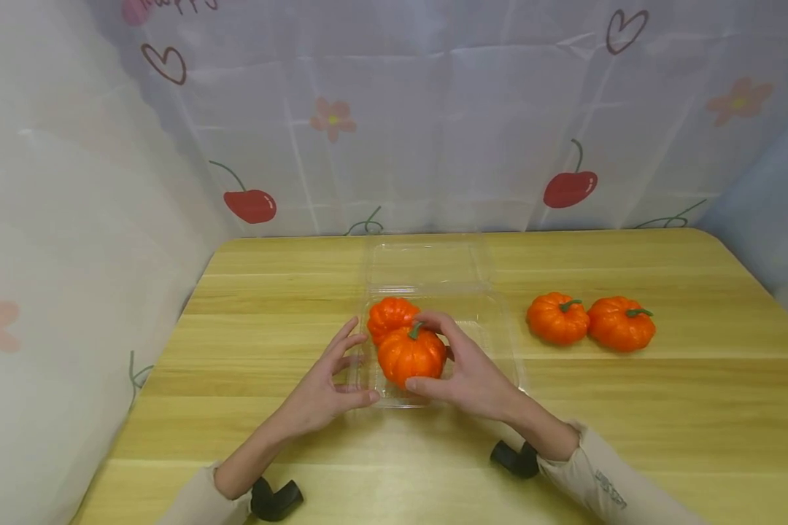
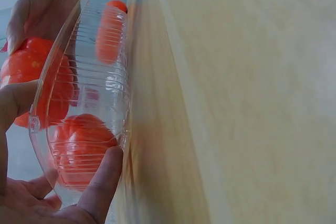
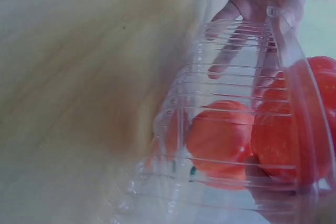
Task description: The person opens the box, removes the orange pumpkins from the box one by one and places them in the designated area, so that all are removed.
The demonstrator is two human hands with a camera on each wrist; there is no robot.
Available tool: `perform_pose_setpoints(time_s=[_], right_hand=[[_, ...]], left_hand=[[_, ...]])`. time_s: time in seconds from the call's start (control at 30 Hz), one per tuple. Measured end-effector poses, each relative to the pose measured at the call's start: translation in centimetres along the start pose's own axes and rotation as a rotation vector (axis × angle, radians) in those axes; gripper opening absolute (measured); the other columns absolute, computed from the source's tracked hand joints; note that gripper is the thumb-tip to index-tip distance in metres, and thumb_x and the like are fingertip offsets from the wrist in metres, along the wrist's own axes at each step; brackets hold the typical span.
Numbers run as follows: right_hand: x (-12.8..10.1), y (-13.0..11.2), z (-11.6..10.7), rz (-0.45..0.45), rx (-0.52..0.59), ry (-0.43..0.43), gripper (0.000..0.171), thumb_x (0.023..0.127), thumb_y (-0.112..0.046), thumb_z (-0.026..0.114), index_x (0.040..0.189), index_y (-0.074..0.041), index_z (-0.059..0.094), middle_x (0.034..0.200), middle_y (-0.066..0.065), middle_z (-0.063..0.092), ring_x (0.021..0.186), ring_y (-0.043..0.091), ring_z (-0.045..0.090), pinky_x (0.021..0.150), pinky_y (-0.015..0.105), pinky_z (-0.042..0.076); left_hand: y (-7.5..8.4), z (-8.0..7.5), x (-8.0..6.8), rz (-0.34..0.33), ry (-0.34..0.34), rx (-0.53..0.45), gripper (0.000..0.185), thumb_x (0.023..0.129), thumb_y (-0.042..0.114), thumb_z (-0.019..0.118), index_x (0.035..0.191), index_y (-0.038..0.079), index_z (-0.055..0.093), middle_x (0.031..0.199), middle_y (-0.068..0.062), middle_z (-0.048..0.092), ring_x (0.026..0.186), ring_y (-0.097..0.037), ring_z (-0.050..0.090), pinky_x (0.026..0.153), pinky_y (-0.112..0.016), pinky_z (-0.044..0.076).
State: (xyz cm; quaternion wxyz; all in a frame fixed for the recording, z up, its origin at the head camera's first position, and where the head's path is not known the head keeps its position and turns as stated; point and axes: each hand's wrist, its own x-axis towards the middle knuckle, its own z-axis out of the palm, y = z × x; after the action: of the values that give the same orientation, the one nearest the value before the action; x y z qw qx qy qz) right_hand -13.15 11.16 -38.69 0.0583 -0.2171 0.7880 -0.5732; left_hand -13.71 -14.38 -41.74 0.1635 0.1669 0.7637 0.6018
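An open clear plastic clamshell box [image 1: 501, 319] lies mid-table, its lid [image 1: 427, 262] folded back flat. Two orange pumpkins are in it. My right hand [image 1: 461, 359] grips the front pumpkin [image 1: 410, 355], thumb on its near side and fingers over the green stem. The back pumpkin [image 1: 389, 315] sits in the far left corner. My left hand [image 1: 344, 368] rests with straight, spread fingers against the box's left wall, thumb at its near corner. In the left wrist view the thumb [image 2: 102, 182] presses the ribbed wall [image 2: 100, 77]. In the right wrist view both pumpkins [image 3: 220, 135] show through the plastic.
Two more orange pumpkins [image 1: 557, 318] [image 1: 621, 323] sit side by side on the wooden table [image 1: 663, 408], right of the box. A white curtain with cherries and hearts [image 1: 433, 124] hangs behind and to the left. Black wrist mounts [image 1: 276, 499] show near the front edge.
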Motion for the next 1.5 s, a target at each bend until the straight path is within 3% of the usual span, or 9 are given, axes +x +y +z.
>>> perform_pose_setpoints(time_s=[0.2, 0.33, 0.67, 1.07, 1.5], right_hand=[[-0.6, -0.6, -0.6, -0.027, -0.014, 0.003, 0.079, 0.079, -0.018, 0.084, 0.143, -0.007, 0.039, 0.141, 0.007, 0.045, 0.129, 0.025, 0.042, 0.105, 0.053, 0.04], [-1.2, -0.9, -1.0, -0.01, -0.015, 0.02, 0.083, 0.077, -0.019, 0.085, 0.145, -0.012, 0.039, 0.144, 0.009, 0.044, 0.131, 0.027, 0.04, 0.104, 0.057, 0.039], [-2.6, -1.1, -1.9, 0.006, -0.018, 0.032, 0.078, 0.078, -0.02, 0.085, 0.143, -0.015, 0.042, 0.14, 0.005, 0.046, 0.131, 0.027, 0.041, 0.104, 0.061, 0.038], [-3.6, -1.2, -2.6, -0.027, 0.01, 0.08, 0.077, 0.078, -0.012, 0.085, 0.141, -0.015, 0.041, 0.14, 0.005, 0.044, 0.129, 0.023, 0.039, 0.108, 0.057, 0.034], [-5.6, -1.5, -4.3, -0.024, -0.115, 0.137, 0.082, 0.077, -0.011, 0.085, 0.144, -0.015, 0.037, 0.141, 0.003, 0.041, 0.129, 0.016, 0.038, 0.108, 0.054, 0.035]], left_hand=[[0.0, 0.0, -0.1, 0.004, 0.001, -0.003, 0.102, 0.081, 0.008, 0.081, 0.159, 0.022, 0.016, 0.159, -0.007, 0.023, 0.136, -0.042, 0.036, 0.095, -0.04, 0.052], [0.0, 0.0, -0.1, 0.006, 0.006, 0.001, 0.103, 0.081, 0.007, 0.081, 0.159, 0.022, 0.016, 0.158, -0.009, 0.026, 0.136, -0.042, 0.037, 0.095, -0.039, 0.052], [0.0, 0.0, -0.1, -0.002, 0.008, -0.006, 0.104, 0.08, 0.006, 0.081, 0.159, 0.021, 0.015, 0.158, -0.01, 0.026, 0.135, -0.041, 0.039, 0.094, -0.037, 0.052], [-0.1, 0.0, 0.0, -0.003, 0.004, -0.012, 0.103, 0.081, 0.005, 0.081, 0.159, 0.021, 0.016, 0.159, -0.01, 0.024, 0.135, -0.041, 0.039, 0.094, -0.037, 0.052], [0.1, 0.0, 0.0, -0.011, 0.008, 0.001, 0.102, 0.081, 0.006, 0.081, 0.159, 0.02, 0.016, 0.159, -0.01, 0.023, 0.135, -0.041, 0.039, 0.096, -0.039, 0.051]])
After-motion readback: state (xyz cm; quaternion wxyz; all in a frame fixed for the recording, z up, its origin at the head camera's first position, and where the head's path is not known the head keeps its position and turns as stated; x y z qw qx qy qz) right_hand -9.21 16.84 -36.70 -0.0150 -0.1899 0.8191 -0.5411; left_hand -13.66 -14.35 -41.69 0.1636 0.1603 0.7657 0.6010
